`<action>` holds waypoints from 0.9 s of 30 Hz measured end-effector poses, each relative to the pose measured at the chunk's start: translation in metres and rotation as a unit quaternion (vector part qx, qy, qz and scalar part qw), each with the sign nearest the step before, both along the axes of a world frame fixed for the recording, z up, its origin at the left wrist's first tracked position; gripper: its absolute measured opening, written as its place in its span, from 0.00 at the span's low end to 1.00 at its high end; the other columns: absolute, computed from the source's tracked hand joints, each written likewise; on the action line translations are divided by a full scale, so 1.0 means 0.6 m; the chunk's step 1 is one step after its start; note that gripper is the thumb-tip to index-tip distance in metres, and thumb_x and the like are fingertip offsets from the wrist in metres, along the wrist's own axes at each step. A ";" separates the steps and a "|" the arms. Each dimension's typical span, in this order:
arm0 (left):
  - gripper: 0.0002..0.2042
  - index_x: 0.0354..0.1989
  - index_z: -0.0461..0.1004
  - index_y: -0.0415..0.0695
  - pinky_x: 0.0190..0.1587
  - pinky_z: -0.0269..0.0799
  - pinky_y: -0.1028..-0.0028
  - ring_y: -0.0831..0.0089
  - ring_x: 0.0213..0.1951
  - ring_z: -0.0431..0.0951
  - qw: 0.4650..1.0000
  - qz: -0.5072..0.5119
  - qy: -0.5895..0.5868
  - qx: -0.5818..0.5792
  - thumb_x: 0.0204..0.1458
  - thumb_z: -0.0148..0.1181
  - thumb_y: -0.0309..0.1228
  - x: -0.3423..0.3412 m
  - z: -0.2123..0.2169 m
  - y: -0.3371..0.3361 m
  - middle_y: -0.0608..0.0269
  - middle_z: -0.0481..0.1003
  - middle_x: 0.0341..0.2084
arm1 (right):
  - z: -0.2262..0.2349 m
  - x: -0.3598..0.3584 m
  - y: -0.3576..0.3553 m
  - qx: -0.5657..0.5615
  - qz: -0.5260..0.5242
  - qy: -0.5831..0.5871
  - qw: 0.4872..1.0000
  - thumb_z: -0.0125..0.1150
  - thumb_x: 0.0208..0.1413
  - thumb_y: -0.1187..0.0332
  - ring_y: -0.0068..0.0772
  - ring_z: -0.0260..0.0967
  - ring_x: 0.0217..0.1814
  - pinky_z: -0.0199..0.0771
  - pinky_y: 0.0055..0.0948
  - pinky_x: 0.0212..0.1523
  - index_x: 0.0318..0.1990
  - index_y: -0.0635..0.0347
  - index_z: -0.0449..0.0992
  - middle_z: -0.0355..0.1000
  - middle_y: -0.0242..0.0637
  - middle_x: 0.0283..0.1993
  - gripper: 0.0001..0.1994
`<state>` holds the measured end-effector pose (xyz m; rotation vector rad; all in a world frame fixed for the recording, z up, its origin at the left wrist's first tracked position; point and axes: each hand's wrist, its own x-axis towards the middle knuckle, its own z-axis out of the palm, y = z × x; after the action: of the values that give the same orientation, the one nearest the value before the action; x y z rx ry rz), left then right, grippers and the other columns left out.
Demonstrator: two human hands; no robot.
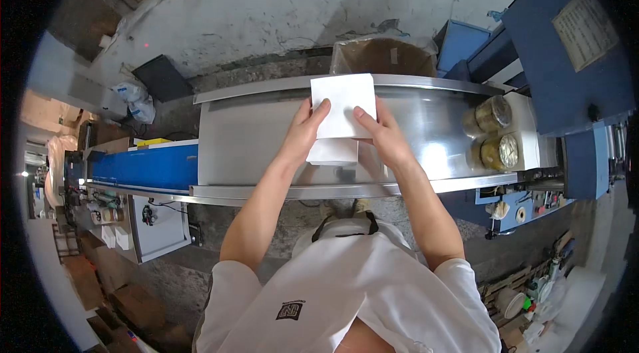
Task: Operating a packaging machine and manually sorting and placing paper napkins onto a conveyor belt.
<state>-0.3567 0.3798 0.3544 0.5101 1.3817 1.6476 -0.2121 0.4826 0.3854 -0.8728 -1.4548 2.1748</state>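
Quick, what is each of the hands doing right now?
Left hand: closed on the left edge of the white folded sheet, above the steel table.
Right hand: closed on the same sheet's right side.

White pouch over steel table

floor: stained grey concrete | steel conveyor table | blue machine cabinet right

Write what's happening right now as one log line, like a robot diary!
left hand: holds white box | right hand: holds same box | under: steel table | right: two jars
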 end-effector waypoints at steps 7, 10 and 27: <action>0.24 0.61 0.60 0.39 0.45 0.72 0.73 0.74 0.47 0.74 1.000 -0.026 -0.014 -0.005 0.59 0.55 0.35 -0.025 -0.004 -0.030 0.59 0.72 0.48 | -0.009 0.015 0.020 -0.047 0.035 -0.024 0.998 0.57 0.60 0.56 0.29 0.70 0.51 0.74 0.34 0.43 0.67 0.58 0.57 0.71 0.37 0.52 0.31; 0.23 0.62 0.61 0.41 0.43 0.74 0.72 0.73 0.45 0.75 0.998 -0.048 -0.014 -0.050 0.60 0.54 0.35 -0.035 -0.004 -0.045 0.61 0.73 0.46 | -0.027 0.018 0.018 0.007 0.070 -0.026 0.997 0.59 0.59 0.58 0.27 0.71 0.46 0.75 0.30 0.39 0.67 0.60 0.57 0.73 0.38 0.47 0.32; 0.20 0.58 0.65 0.37 0.37 0.71 0.76 0.76 0.38 0.75 0.989 -0.054 0.076 -0.111 0.59 0.54 0.30 -0.032 -0.033 -0.080 0.57 0.76 0.39 | -0.075 0.023 -0.008 0.085 0.059 -0.111 0.988 0.64 0.56 0.63 0.21 0.66 0.26 0.63 0.22 0.17 0.68 0.69 0.47 0.71 0.44 0.42 0.40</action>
<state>-0.3759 0.3316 0.3345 0.5776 1.5989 1.3705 -0.1986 0.4781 0.3403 -1.0171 -1.8129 2.0491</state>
